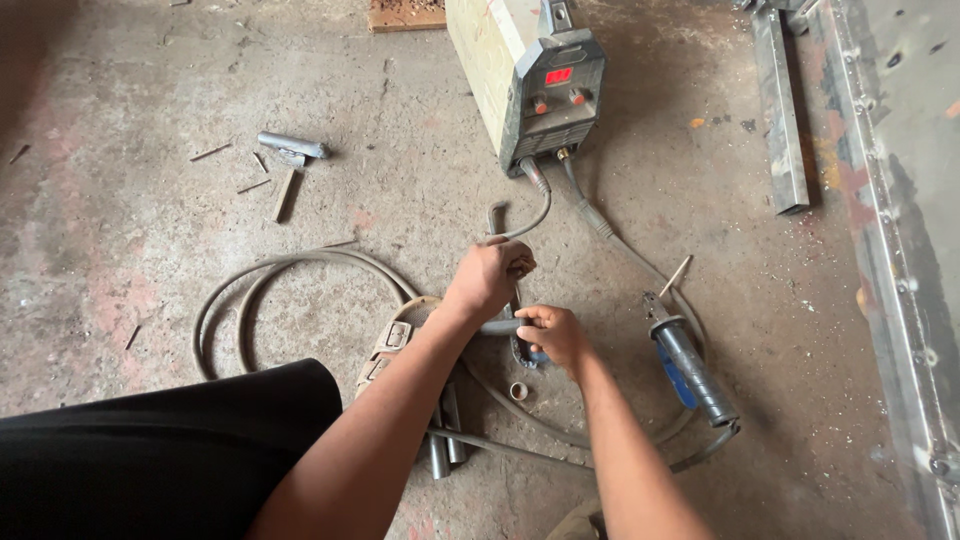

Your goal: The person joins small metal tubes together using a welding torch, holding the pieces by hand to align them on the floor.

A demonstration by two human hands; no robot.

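One screen shows: a small rectangular display (558, 76) glowing red on the dark grey front panel of the cream-coloured welding machine (500, 60), which stands on the floor well above the left hand (490, 280), farther from the person. Two round reddish knobs (558, 100) sit just below the display. No packages, labels or signs can be made out.
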